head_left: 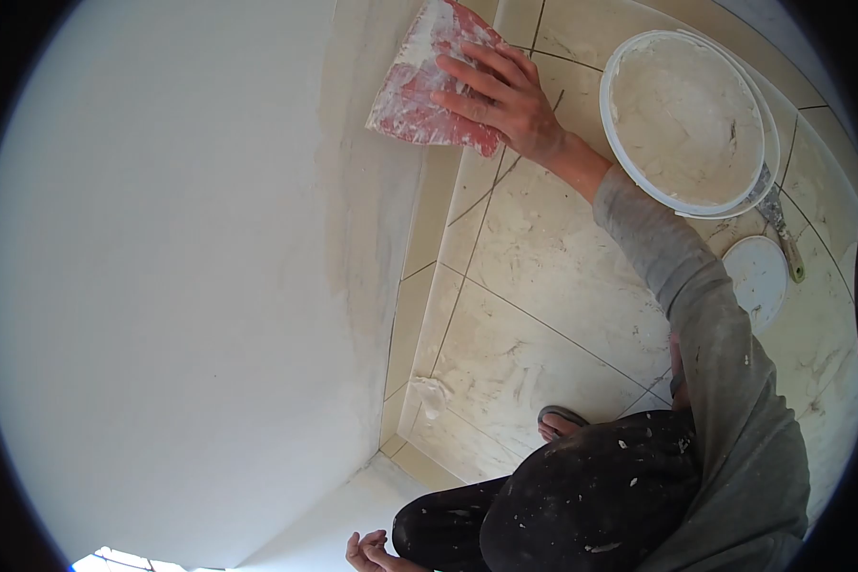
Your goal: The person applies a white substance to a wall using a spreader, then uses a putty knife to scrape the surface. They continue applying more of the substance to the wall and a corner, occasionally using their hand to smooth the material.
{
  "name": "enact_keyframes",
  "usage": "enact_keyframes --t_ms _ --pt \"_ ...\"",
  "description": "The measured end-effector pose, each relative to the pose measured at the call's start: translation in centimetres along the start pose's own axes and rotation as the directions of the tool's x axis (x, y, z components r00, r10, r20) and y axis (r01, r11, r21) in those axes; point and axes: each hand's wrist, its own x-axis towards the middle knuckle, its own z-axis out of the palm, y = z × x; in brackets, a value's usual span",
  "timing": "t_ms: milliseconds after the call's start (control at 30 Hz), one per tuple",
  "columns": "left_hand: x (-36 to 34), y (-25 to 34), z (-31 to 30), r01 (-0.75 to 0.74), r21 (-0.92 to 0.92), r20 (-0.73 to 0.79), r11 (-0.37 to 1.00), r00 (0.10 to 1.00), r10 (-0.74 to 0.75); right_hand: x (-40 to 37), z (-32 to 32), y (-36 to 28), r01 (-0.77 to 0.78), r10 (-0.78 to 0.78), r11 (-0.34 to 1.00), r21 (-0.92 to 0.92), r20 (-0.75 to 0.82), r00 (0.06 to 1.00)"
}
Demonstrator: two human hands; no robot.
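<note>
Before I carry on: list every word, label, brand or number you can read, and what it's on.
None readable.
Red sheet: white smears, no lettering visible.
Bucket, lid: no lettering visible.
Putty knife: too small to tell.

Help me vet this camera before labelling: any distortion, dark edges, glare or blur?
Head view: fisheye distortion curves the floor tiles at right; black vignetting darkens the corners; a bright patch at lower left is blown out; the wall is softly lit; the right hand shows little blur.
</note>
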Motion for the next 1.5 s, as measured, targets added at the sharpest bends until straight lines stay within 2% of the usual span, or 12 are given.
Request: enact_keyframes --t_ms 233,433,500,533,600,700,867,1033,1100,1167,1233,1500 --pt "0.1 0.1 0.1 0.021 0.027 -0.015 0.999 1.000 -0.021 -1.0 2.4 1.5 -0.022 0.019 1.000 0.008 0.198 0.980" --pt "0.4 -1.1 -0.4 -0.015 -0.009 0.027 1.000 1.000 0.015 -1.6 -2.6 -0.1 -0.047 0.055 0.998 -0.033 0.293 0.954" --pt "0.4 -1.2 -0.7 -0.025 -0.014 0.058 1.000 0.998 0.025 -0.7 -3.4 -0.8 -0.228 0.220 0.969 0.090 0.090 0.971" --pt "0.6 -1.2 -0.7 -0.025 -0.008 0.056 1.000 0.998 0.025 0.2 -3.6 -1.1 -0.232 0.224 0.968 0.094 0.092 0.970" --pt "1.0 -1.3 -0.2 0.009 0.105 -0.006 0.994 1.000 -0.008 3.0 -3.9 -1.8 -0.461 0.481 0.841 0.282 -0.001 0.877" --pt "1.0 -1.6 -0.5 0.012 0.090 -0.006 0.996 1.000 -0.012 5.7 -3.1 -1.3 -0.559 0.567 0.744 0.366 0.097 0.818" --pt "1.4 -2.5 -0.7 -0.001 0.028 0.013 1.000 1.000 0.001 3.2 -1.7 -6.8 -0.530 0.505 0.790 0.308 0.163 0.848" --pt "0.4 -0.3 0.5 -0.007 -0.040 0.042 0.999 0.999 0.009 -1.2 -3.6 -13.9 -0.536 0.383 0.756 0.376 0.411 0.827" --pt "0.6 -0.1 0.5 -0.031 -0.005 0.084 1.000 0.996 0.031 -2.2 -4.3 -14.7 -0.484 0.207 0.788 0.380 0.577 0.790" --pt "0.5 -0.5 -0.3 -0.066 -0.004 0.091 0.998 0.994 0.066 -2.7 -4.1 -13.9 -0.397 0.171 0.856 0.330 0.543 0.822" --pt "0.3 -0.9 -1.0 -0.093 -0.003 0.094 0.996 0.991 0.093 -1.7 -4.5 -11.3 -0.192 0.120 0.943 0.273 0.262 0.958" --pt "0.3 -0.8 -0.8 -0.072 0.059 0.065 0.996 0.996 0.068 2.7 -0.2 0.1 -0.049 0.057 0.997 0.062 -0.119 0.991"
